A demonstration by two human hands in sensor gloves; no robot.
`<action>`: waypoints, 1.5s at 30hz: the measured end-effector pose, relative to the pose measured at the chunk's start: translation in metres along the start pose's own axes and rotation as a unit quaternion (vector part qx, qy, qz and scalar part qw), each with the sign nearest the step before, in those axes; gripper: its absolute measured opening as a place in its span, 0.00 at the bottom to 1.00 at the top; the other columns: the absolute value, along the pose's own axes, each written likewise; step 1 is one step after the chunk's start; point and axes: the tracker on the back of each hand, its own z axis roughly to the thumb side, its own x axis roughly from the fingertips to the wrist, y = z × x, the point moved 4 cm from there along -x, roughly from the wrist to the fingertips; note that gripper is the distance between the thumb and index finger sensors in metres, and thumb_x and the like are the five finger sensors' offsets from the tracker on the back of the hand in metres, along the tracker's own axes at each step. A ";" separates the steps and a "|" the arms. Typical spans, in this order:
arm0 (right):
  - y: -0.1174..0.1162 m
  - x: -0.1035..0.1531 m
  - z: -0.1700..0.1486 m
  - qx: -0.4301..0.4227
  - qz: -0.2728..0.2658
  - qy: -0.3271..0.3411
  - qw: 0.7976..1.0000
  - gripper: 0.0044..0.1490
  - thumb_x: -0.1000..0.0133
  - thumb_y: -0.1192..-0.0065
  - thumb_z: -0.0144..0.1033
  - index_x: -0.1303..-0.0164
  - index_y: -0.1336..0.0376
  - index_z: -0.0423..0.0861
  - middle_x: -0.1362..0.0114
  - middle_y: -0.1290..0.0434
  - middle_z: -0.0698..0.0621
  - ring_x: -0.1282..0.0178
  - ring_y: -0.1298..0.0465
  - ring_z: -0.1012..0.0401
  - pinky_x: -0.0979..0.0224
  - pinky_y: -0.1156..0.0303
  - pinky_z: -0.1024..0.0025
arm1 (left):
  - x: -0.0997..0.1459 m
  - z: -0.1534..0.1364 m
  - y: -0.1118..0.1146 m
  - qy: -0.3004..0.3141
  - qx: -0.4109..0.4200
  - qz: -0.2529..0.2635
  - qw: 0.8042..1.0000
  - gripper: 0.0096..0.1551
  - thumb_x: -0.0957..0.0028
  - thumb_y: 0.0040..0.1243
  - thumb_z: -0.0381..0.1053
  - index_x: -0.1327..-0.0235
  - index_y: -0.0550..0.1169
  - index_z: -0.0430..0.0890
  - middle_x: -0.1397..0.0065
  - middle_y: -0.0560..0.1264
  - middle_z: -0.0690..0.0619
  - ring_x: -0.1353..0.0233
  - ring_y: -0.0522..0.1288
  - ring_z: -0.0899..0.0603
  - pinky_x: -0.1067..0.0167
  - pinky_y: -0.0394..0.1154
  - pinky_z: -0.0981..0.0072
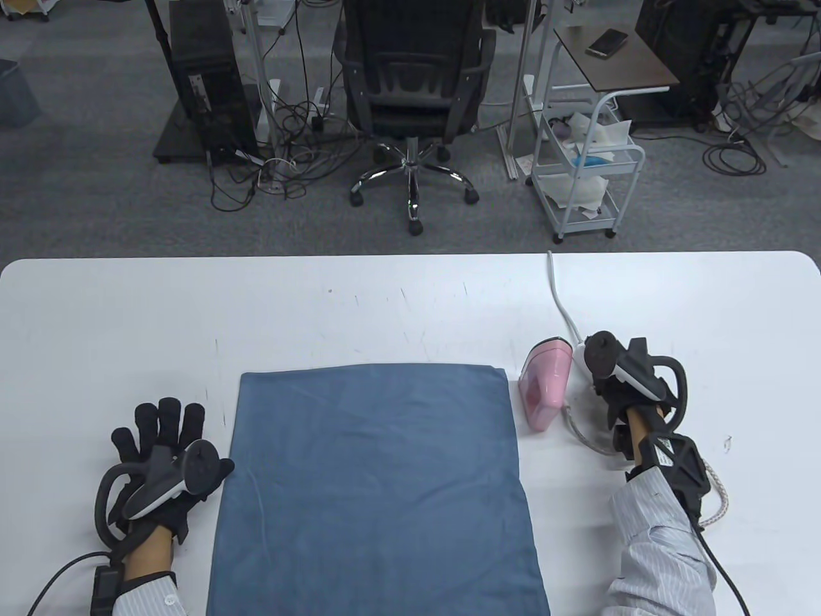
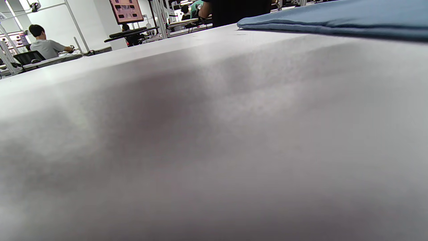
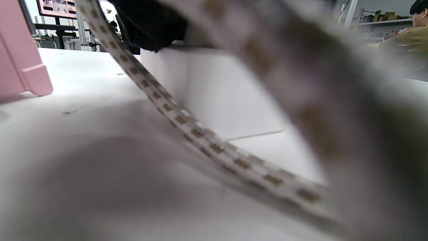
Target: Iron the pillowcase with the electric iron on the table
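A blue pillowcase (image 1: 378, 487) lies flat at the table's front centre; its edge shows in the left wrist view (image 2: 334, 16). A pink electric iron (image 1: 546, 382) stands just right of it, with a corner of it in the right wrist view (image 3: 16, 60). Its braided cord (image 1: 580, 436) (image 3: 200, 134) loops under my right wrist. My right hand (image 1: 606, 378) sits beside the iron, gloved fingers (image 3: 150, 23) curled onto a white power block (image 1: 579, 354) (image 3: 214, 90). My left hand (image 1: 160, 417) lies flat on the table left of the pillowcase, fingers spread, holding nothing.
A white cable (image 1: 561, 301) runs from the power block over the table's far edge (image 1: 410, 256). Beyond the table stand an office chair (image 1: 410, 83), a white wire cart (image 1: 587, 173) and a computer tower (image 1: 205, 77) among floor cables.
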 end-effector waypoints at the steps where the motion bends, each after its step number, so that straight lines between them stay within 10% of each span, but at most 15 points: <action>1: 0.000 0.000 0.000 -0.003 0.002 -0.002 1.000 0.39 0.43 0.41 0.34 0.23 0.53 0.54 0.18 0.38 0.60 0.24 0.30 0.44 0.24 0.33 0.41 | 0.000 0.000 0.000 0.001 -0.001 0.000 1.000 0.59 0.46 0.30 0.74 0.23 0.23 0.44 0.23 0.17 0.35 0.28 0.16 0.24 0.36 0.27 0.20; 25: 0.000 -0.009 -0.001 0.008 0.032 -0.035 0.999 0.36 0.45 0.38 0.43 0.28 0.49 0.61 0.23 0.39 0.66 0.26 0.28 0.46 0.26 0.29 0.45 | 0.000 0.002 0.002 0.005 -0.003 0.002 1.000 0.59 0.46 0.30 0.74 0.23 0.23 0.43 0.23 0.17 0.35 0.28 0.16 0.24 0.36 0.27 0.20; 36: 0.004 0.004 0.006 -0.006 0.023 0.024 0.999 0.41 0.43 0.43 0.40 0.20 0.53 0.51 0.16 0.41 0.53 0.20 0.39 0.38 0.23 0.41 0.37 | -0.002 0.005 0.001 0.017 -0.001 0.003 1.000 0.59 0.46 0.30 0.74 0.23 0.24 0.44 0.22 0.18 0.35 0.27 0.17 0.24 0.35 0.27 0.21; 45: 0.046 0.045 0.008 -0.039 -0.097 0.045 0.993 0.39 0.41 0.47 0.40 0.20 0.51 0.42 0.19 0.36 0.43 0.23 0.38 0.37 0.25 0.41 0.37 | 0.001 0.011 -0.010 0.035 0.009 0.026 0.999 0.58 0.46 0.30 0.74 0.21 0.26 0.44 0.21 0.19 0.35 0.26 0.19 0.24 0.33 0.29 0.21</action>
